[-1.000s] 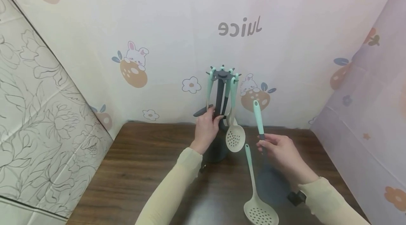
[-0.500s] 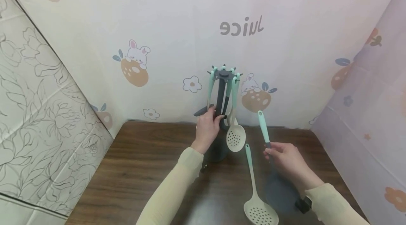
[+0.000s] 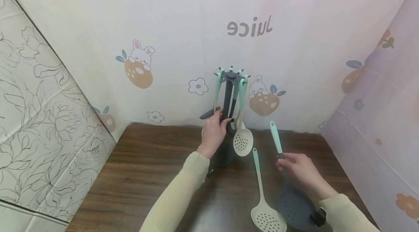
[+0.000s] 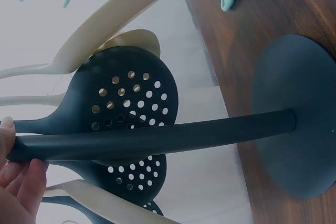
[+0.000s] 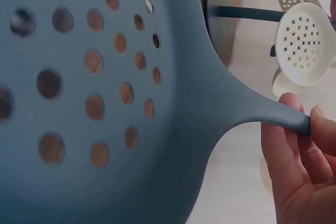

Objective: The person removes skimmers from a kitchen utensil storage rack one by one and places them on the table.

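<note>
The right hand's fingers (image 5: 286,163) and thumb are drawn together on the dark neck of a skimmer (image 3: 296,206), pinching it just below its mint handle (image 3: 276,136). The handle points up and away from the person; the wide, holed head slants down toward the person, low over the table (image 3: 137,174). Whether its edge touches the wood cannot be told. The right hand (image 3: 301,169) is well apart from the left.

The left hand (image 3: 213,130) has its fingers (image 4: 32,184) and thumb curled round the dark pole (image 4: 210,136) of a stand, about halfway up. The pole is upright, its round base (image 4: 310,156) on the table near the wall.

At the top, a hooked crown (image 3: 231,76) carries several tools by mint handles. A cream ladle (image 3: 243,134) with small holes hangs on the right side; dark holed heads (image 4: 79,100) hang behind the pole in the left wrist view.

A cream skimmer (image 3: 262,207) lies on the table between the stand and the person, its bowl just beside the dark head. Behind everything hangs a printed cloth (image 3: 180,24).
</note>
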The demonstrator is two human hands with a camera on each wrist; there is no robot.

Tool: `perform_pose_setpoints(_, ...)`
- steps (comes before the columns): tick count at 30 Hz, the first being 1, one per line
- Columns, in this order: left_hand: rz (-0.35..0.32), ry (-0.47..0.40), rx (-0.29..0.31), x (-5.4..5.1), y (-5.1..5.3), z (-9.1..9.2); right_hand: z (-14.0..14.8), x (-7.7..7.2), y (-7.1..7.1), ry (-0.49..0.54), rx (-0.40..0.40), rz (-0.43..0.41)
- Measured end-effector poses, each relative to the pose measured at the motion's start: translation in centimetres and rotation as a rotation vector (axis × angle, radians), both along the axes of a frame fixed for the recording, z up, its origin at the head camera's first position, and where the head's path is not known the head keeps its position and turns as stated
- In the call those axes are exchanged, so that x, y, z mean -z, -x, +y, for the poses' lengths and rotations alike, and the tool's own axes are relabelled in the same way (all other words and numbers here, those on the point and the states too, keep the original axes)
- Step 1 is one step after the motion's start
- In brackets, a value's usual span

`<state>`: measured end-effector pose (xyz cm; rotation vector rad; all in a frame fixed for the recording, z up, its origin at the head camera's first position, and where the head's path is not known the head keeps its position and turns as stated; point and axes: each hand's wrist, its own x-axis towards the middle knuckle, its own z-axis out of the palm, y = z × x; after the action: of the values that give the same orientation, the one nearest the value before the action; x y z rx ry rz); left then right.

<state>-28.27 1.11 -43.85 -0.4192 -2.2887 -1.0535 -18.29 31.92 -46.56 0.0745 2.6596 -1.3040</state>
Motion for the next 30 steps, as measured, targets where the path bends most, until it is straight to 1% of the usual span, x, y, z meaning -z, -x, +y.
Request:
perform_pose_setpoints(7,-0.017,-0.005,-0.005,-0.2,-0.2,0.0,0.8,0.9,-0.2,-0.036,0.006,-0.045)
perform_pose_setpoints(12,-0.036,-0.013,0.000,-0.3,-0.3,0.0,1.3,1.5,-0.5,-0.063,-0.014,-0.038)
perform_pose_setpoints(17,-0.046,-0.014,-0.010,-0.3,-0.2,0.0,1.7,2.1,-0.7,-0.051,-0.016,-0.043)
perform_pose_setpoints(24,-0.023,0.005,-0.013,-0.2,0.0,0.0,2.7,2.9,-0.8,-0.038,-0.030,-0.055)
perform_pose_setpoints(30,-0.034,0.001,-0.013,-0.1,0.0,0.0,3.4,3.9,-0.8,-0.017,-0.025,-0.088)
